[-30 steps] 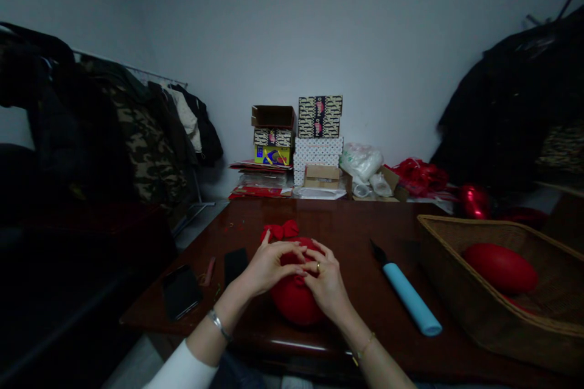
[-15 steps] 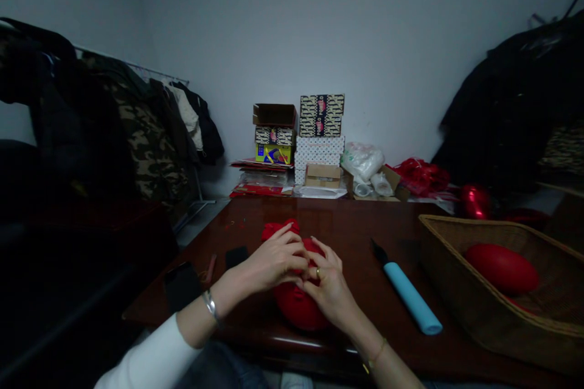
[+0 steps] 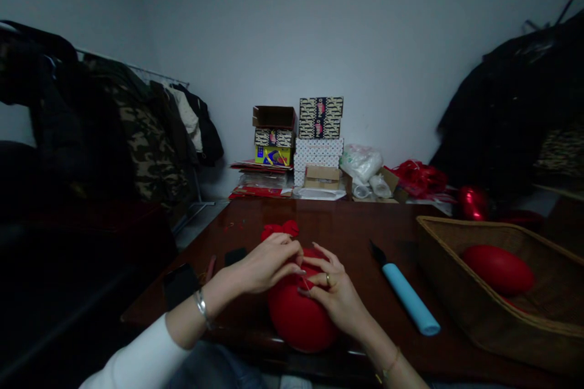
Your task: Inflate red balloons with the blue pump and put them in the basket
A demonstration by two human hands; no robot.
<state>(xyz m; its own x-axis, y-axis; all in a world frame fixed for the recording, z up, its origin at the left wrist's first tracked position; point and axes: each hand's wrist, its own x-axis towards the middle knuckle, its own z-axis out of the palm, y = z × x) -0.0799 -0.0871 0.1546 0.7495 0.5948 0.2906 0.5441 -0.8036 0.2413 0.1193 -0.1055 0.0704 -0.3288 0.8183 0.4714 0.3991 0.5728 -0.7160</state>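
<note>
I found the red balloon [image 3: 301, 322] at the near edge of the table [image 3: 351, 234], about midway along it, beneath my two hands. My right hand [image 3: 340, 296] was pinching the balloon's neck [image 3: 307, 284] between thumb and forefinger, its other fingers raised above the balloon. My left hand [image 3: 271, 264] was bent, thumb and fingertips close together just beside the neck; whether they gripped any of it I could not tell. Beyond the left hand, on the far-edge side, lay a ruffled red piece [image 3: 281, 229]. A phone [image 3: 180, 284] lay by the left edge, towards the near corner, with a dark flat object [image 3: 234, 256] to its right. A light-blue tube [image 3: 410, 299] pointed its black tip [image 3: 378, 253] towards the far edge. At the table's right side stood a wicker basket [image 3: 449, 295] containing a second red balloon [image 3: 497, 268]
</note>
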